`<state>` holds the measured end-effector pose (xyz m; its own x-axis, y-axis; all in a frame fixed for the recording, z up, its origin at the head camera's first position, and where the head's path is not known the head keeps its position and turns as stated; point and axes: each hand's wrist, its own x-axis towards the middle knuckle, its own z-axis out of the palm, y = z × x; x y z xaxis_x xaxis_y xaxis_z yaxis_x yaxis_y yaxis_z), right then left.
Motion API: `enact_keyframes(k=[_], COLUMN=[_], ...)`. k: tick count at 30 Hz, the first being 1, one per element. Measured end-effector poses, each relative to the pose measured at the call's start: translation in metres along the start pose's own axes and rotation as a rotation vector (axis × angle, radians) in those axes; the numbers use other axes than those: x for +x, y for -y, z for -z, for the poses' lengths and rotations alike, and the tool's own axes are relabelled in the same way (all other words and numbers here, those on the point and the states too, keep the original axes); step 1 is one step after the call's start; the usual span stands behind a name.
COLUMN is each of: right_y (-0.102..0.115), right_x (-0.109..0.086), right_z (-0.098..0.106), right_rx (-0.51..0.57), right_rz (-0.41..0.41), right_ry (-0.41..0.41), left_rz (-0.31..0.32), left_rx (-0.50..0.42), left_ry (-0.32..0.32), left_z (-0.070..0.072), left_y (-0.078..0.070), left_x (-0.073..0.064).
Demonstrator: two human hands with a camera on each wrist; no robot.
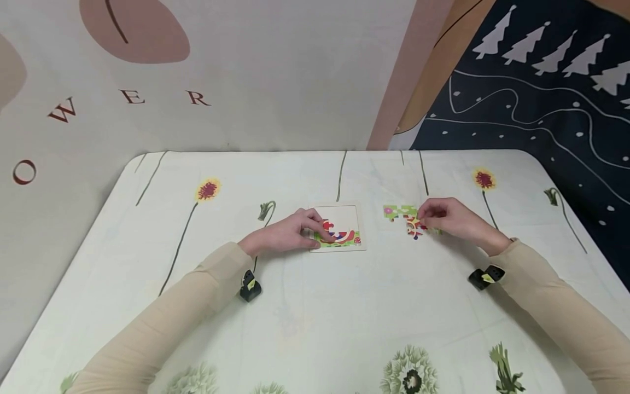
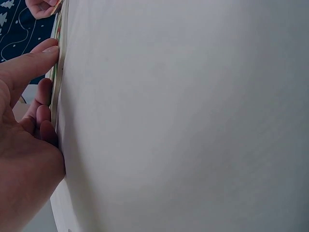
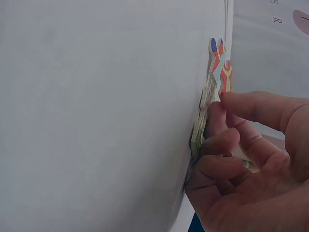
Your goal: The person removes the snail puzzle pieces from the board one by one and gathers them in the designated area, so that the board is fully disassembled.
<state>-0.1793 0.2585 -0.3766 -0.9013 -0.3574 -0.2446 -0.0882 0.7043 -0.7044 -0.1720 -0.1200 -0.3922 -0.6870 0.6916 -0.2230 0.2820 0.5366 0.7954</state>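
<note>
A square jigsaw board [image 1: 338, 213] with a pale frame lies on the table, its lower part filled with colourful puzzle pieces [image 1: 350, 238]. My left hand [image 1: 290, 231] rests on the board's left side, its fingertips over the pieces inside; in the left wrist view its thumb [image 2: 41, 60] lies along the board's edge. To the right of the board, my right hand [image 1: 455, 219] pinches a red and yellow puzzle piece [image 3: 226, 77] between thumb and fingers. Below and beside that hand lie several loose pieces [image 1: 401, 210], some partly hidden by it.
The table [image 1: 344, 306] has a white cloth printed with flowers and stems. A pale wall hanging with letters [image 1: 198, 98] and a dark one with white trees [image 1: 529, 41] stand behind it. Small black devices [image 1: 251, 286] are worn at both wrists.
</note>
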Motion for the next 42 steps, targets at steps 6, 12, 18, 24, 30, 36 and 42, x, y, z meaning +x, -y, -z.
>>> enact_keyframes(k=[6, 12, 18, 24, 30, 36, 42], right_y=[0.004, 0.007, 0.008, 0.01, 0.013, 0.013, 0.012], right_x=[0.001, 0.002, 0.003, 0.003, 0.001, 0.001, 0.001], right_z=[-0.001, -0.001, -0.002, -0.002, -0.003, -0.003, -0.003], right_rx=[-0.03, -0.044, -0.047, -0.051, -0.064, -0.077, -0.076], right_rz=[-0.005, -0.014, -0.03, -0.021, -0.028, -0.035, -0.029], right_ry=[0.003, 0.01, 0.009, 0.012, 0.028, 0.025, 0.02], left_rz=[0.004, 0.001, 0.002, -0.001, -0.016, -0.02, -0.015], left_rx=[0.001, 0.006, 0.007, 0.003, -0.001, -0.007, -0.01], left_ry=[0.003, 0.003, 0.004, 0.003, -0.002, -0.002, -0.001], left_z=[0.0, 0.0, 0.001, 0.001, 0.0, 0.0, 0.0], left_y=[0.0, 0.0, -0.001, -0.001, 0.0, 0.0, 0.001], left_x=[0.0, -0.001, -0.001, -0.001, -0.001, -0.001, 0.0])
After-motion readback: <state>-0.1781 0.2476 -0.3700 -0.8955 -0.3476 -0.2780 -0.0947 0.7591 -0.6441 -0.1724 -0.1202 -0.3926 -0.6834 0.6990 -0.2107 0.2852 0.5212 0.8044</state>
